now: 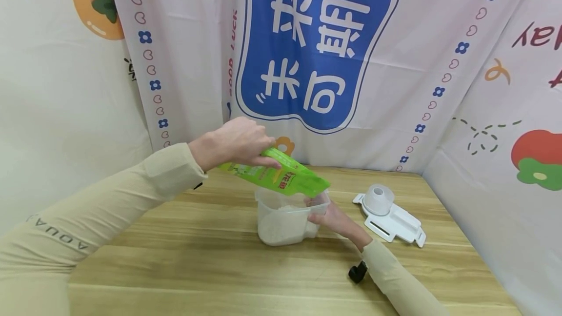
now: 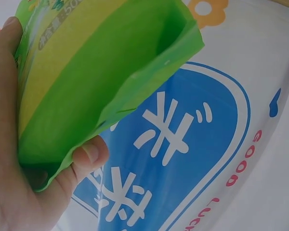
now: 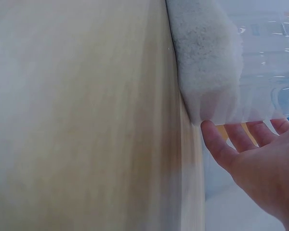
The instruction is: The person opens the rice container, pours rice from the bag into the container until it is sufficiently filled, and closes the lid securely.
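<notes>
My left hand grips a green and yellow printed bag, thumb on its near face. The bag slopes down to the right, with its lower end over the clear container. In the left wrist view, the green bag looks creased and partly collapsed. White grainy contents fill the lower part of the container, which stands upright on the table. At its right end, my right hand holds the wall. The fingertips touch the wall in the right wrist view; the thumb's place is unclear there.
A white lid with a translucent cup on it lies right of the container on the wooden table. A small black device sits by the right sleeve. Printed curtains hang behind and at both sides.
</notes>
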`<act>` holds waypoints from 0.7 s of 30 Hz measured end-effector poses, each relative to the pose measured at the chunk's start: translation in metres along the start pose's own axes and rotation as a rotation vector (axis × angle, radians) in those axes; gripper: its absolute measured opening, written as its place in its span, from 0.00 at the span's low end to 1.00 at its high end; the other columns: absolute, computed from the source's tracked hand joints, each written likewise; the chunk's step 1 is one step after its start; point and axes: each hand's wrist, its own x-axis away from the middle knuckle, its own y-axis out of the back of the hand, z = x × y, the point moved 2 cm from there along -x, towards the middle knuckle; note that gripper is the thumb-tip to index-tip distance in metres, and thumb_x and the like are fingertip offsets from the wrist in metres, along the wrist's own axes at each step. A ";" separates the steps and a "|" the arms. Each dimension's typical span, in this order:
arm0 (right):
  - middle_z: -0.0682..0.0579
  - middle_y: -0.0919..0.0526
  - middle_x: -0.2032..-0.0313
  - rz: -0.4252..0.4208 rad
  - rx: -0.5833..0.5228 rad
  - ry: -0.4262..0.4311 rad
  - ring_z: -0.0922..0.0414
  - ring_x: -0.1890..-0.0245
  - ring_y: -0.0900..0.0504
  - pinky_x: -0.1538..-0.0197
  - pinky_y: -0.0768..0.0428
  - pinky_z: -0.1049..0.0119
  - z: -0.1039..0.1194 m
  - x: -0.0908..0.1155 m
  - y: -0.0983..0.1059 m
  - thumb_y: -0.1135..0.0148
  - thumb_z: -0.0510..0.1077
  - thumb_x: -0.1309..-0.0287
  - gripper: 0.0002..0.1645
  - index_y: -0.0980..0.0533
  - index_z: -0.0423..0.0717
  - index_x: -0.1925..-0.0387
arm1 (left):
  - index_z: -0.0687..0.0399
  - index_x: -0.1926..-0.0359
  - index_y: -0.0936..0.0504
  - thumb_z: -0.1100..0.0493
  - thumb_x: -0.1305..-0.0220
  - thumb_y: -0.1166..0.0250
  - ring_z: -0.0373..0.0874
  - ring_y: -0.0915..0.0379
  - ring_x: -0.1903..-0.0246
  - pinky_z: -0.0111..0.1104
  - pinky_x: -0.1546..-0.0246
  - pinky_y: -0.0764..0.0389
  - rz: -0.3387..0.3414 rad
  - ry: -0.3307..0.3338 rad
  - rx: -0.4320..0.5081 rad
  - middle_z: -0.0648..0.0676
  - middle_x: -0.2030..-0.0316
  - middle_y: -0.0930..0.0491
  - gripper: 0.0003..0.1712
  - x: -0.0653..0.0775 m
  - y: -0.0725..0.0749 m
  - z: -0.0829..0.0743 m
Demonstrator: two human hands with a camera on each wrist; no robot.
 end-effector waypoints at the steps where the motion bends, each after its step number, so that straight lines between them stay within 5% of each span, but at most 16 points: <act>1: 0.35 0.37 0.32 0.002 -0.003 0.001 0.36 0.33 0.34 0.37 0.26 0.46 0.000 0.000 0.000 0.31 0.55 0.44 0.54 0.53 0.57 0.25 | 0.51 0.61 0.17 0.25 0.37 0.48 0.38 0.38 0.88 0.27 0.88 0.43 -0.003 -0.001 -0.003 0.46 0.85 0.30 0.35 0.000 0.000 0.000; 10: 0.38 0.38 0.30 0.010 -0.003 0.021 0.35 0.33 0.35 0.36 0.29 0.44 -0.002 -0.001 0.001 0.32 0.53 0.43 0.53 0.53 0.56 0.25 | 0.49 0.64 0.17 0.25 0.37 0.48 0.38 0.37 0.87 0.28 0.88 0.42 0.008 0.002 -0.015 0.47 0.84 0.27 0.34 -0.003 0.003 -0.002; 21: 0.36 0.35 0.32 0.019 -0.039 0.023 0.33 0.34 0.35 0.36 0.28 0.60 -0.002 -0.001 0.000 0.33 0.43 0.42 0.50 0.50 0.46 0.26 | 0.49 0.69 0.18 0.24 0.39 0.46 0.38 0.38 0.87 0.27 0.88 0.43 0.038 0.004 -0.007 0.46 0.85 0.28 0.34 -0.004 0.005 -0.004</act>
